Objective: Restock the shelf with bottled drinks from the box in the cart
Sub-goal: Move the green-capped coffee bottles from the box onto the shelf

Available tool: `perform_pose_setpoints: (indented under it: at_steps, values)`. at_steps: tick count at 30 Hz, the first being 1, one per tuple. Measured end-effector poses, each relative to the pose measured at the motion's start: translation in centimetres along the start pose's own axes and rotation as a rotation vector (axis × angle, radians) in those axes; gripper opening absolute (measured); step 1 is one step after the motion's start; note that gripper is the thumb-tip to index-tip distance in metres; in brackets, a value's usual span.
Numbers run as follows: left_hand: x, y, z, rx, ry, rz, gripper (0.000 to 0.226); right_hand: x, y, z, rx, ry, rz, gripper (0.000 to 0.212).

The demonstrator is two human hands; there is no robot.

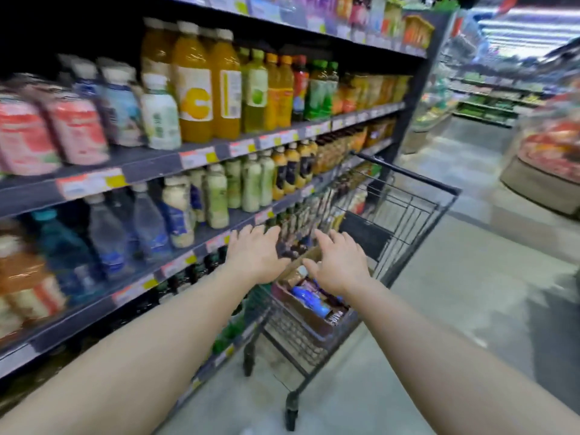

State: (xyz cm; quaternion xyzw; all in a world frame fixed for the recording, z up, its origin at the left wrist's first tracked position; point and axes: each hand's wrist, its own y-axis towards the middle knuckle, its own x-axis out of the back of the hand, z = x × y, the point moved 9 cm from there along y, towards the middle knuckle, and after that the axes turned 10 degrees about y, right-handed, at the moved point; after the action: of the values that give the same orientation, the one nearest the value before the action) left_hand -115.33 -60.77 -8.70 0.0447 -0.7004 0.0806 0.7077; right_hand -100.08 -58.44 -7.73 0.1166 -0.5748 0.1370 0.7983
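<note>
Flanking the box (309, 304) in the cart (405, 211), both hands' grip apart, stocked shelf (201, 152) just left.

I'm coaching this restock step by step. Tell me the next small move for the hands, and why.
Probably lower both hands into the cardboard box in the cart and take one bottle. The left hand and right hand hover open above it, holding nothing, and a blue-labelled bottle lies in reach. The shelf stands close on the left.

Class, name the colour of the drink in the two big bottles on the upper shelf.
Orange-yellow, in the tall bottles with pale caps; the head view shows it.
</note>
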Motion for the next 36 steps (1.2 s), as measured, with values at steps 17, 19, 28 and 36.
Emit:
perform_pose_setpoints:
  at_steps: [17,19,28,36]
  values:
    - [-10.6,28.2,-8.3,-0.175,-0.035,0.106,0.090,-6.8,20.7,-22.8,-0.344,0.072,0.140,0.071]
    - [-12.4,29.8,-7.9,-0.122,-0.075,0.145,0.086,-8.8,22.8,-24.7,-0.343,0.093,0.193,0.074]
    - [-23.2,34.2,-10.7,0.036,-0.205,0.411,0.088,-17.5,32.0,-34.2,-0.285,0.061,0.451,0.070]
    - [-34.9,37.2,-15.0,0.048,-0.307,0.549,0.084,-31.1,34.8,-40.3,-0.307,0.117,0.612,0.056]
